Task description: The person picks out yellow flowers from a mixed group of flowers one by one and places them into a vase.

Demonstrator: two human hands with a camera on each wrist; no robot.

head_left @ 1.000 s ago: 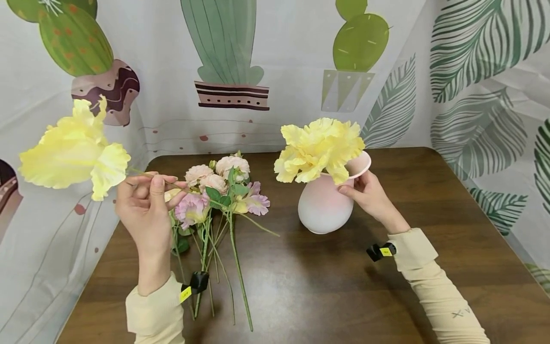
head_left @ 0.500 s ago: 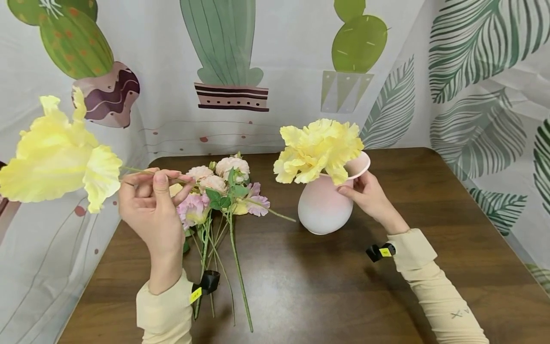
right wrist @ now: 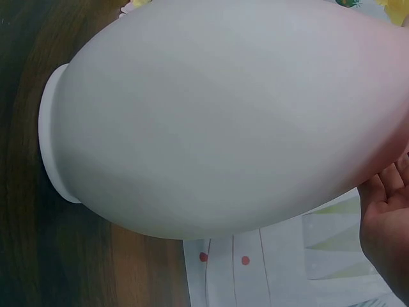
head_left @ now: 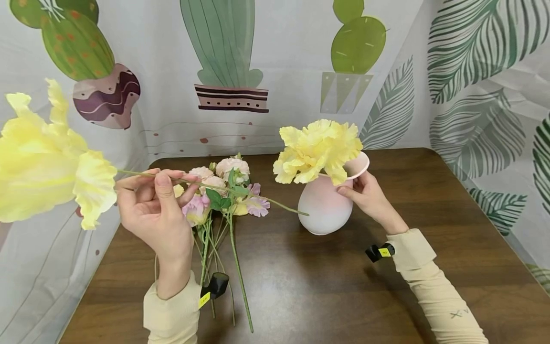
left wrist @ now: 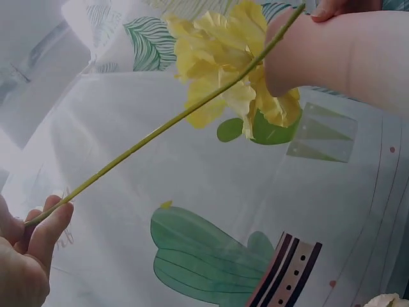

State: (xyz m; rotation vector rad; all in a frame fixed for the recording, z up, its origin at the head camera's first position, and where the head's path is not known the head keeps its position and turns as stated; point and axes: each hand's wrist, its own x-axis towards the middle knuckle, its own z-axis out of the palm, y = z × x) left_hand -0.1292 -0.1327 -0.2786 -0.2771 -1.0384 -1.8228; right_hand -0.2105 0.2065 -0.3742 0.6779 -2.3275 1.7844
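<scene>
In the head view my left hand [head_left: 156, 210] pinches the thin green stem [left wrist: 137, 146] of a yellow flower [head_left: 47, 167]. Its bloom is partly cut off at the left edge, and the stem's free end points right, in front of the vase. My right hand [head_left: 371, 200] grips the pink-and-white vase [head_left: 324, 210] by its neck, just under the flared rim. The vase stands upright on the table, filling most of the right wrist view. Another yellow flower [head_left: 318, 150] sits in the vase mouth, its bloom leaning left over the rim. Its stem is hidden inside.
Pale pink roses [head_left: 232, 169] and purple-and-yellow flowers [head_left: 258, 205] lie in a bunch on the brown wooden table [head_left: 292, 296], left of the vase. Their green stems [head_left: 238, 277] spread toward the near edge. Behind hangs a printed cloth [head_left: 292, 57] with cacti and leaves.
My left hand has shifted right and slightly lower, carrying the yellow flower. Its stem end now reaches in front of the vase, while the bloom swings left out of frame. The right hand holds still.
</scene>
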